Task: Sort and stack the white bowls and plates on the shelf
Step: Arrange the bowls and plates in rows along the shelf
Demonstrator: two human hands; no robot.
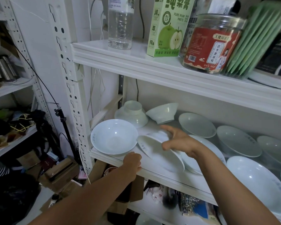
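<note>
My left forearm comes up from the bottom of the view, and my left hand (133,163) sits on the front lip of the shelf (161,175), just below the rim of the upright bowl (113,138). The fingers curl over the lip and are hidden from me, so I cannot tell whether they grip it or only rest there.

My right hand (180,140) reaches in from the right and holds the tilted bowl (157,153). The thumb is on the near side and the fingers are spread over its foot. That bowl is blurred, with its mouth turned down and to the left and its rim close beside the upright bowl at the shelf's left end. A wide plate (208,145) lies under my wrist, partly covered by the tilted bowl.

Further back on the same shelf, the upside-down bowl (131,114) stands foot up near the left post. The leaning bowl (162,112) is tipped on its side just to the right of it. To the right, shallow white dishes (237,140) lie singly in a row towards the shelf's far end, and a large dish (256,181) sits at the front right.

On the shelf above stand a clear water bottle (120,26), a green pear-paste carton (167,30), a red-labelled jar (212,46) and green packets (253,43) leaning against the jar.
</note>
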